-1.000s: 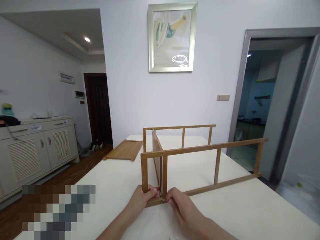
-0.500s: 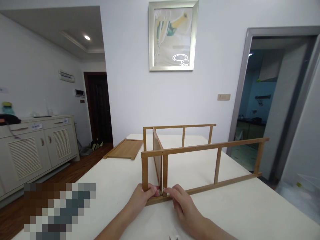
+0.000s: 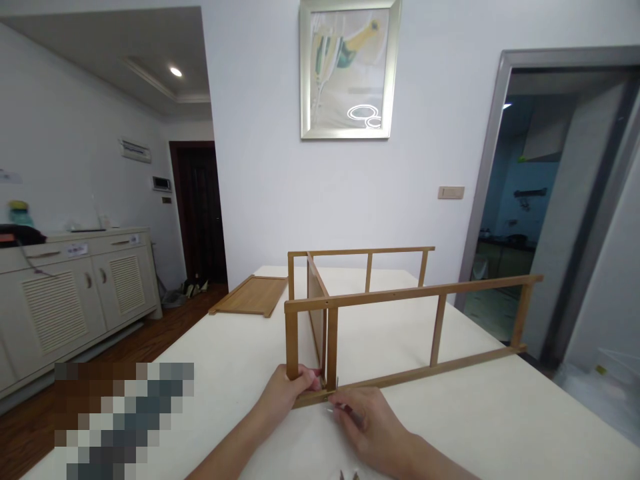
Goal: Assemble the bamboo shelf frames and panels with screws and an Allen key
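A bamboo shelf frame [image 3: 400, 293] stands on its side on the white table [image 3: 500, 413], two ladder-like side rails joined by an upright panel [image 3: 315, 313]. My left hand [image 3: 287, 393] is closed around the bottom of the near corner post. My right hand [image 3: 367, 423] is just right of it by the lower rail, fingers pinched on a small thin metal tool whose tip meets the rail near the second post.
A loose bamboo shelf board [image 3: 247, 297] lies at the table's far left edge. A white sideboard [image 3: 75, 287] stands along the left wall. A doorway [image 3: 530, 200] opens at the right. Small metal parts [image 3: 350, 475] show at the bottom edge.
My right hand has drawn back from the rail toward me and now pinches a small metal tool against it. My left hand stays on the corner post.
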`<action>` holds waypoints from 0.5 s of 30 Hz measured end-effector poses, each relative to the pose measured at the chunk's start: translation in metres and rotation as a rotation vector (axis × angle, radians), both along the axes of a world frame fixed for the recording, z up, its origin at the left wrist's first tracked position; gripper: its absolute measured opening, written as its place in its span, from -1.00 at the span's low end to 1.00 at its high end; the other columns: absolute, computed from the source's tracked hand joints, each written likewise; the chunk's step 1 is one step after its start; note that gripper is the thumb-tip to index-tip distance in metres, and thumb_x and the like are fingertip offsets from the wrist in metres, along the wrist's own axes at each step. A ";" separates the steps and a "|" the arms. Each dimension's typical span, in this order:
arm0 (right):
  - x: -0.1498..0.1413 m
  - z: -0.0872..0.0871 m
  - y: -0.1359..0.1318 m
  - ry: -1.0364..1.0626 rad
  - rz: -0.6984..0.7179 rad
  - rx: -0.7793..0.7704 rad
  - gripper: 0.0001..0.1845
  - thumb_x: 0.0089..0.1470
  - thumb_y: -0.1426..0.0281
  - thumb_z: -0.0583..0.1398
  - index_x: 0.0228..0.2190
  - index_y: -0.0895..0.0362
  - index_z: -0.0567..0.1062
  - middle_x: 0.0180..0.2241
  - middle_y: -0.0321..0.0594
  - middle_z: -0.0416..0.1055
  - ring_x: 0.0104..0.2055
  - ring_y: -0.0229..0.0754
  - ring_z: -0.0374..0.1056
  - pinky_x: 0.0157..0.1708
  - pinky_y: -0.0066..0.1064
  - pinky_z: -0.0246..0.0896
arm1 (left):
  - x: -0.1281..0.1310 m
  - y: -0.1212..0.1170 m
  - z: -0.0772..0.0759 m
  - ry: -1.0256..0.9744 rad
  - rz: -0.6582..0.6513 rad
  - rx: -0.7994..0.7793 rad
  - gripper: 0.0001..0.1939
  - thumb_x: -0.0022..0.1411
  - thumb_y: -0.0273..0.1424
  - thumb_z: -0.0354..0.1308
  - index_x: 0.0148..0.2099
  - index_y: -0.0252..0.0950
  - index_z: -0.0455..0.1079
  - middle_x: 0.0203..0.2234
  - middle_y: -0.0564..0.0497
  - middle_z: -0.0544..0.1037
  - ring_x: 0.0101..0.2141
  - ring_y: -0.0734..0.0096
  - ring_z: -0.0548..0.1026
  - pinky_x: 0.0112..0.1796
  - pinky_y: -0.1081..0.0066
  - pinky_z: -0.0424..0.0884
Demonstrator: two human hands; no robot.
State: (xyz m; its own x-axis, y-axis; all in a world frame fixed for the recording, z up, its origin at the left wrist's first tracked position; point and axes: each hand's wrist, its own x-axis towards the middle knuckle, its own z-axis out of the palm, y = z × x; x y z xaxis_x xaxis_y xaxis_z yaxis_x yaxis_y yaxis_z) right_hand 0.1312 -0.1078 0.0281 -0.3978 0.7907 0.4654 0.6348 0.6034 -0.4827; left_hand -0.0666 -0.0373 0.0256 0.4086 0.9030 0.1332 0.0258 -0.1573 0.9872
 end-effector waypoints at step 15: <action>0.002 -0.010 0.010 -0.321 -0.085 0.198 -0.79 0.20 0.54 0.05 -0.19 0.09 0.42 -0.42 -0.24 0.41 -0.43 -0.22 0.30 -0.44 -0.43 0.11 | 0.000 0.002 -0.002 -0.003 0.001 0.012 -0.64 0.07 -0.12 0.18 -0.47 -0.34 0.52 -0.42 -0.12 0.62 -0.11 0.08 0.49 -0.09 0.27 0.34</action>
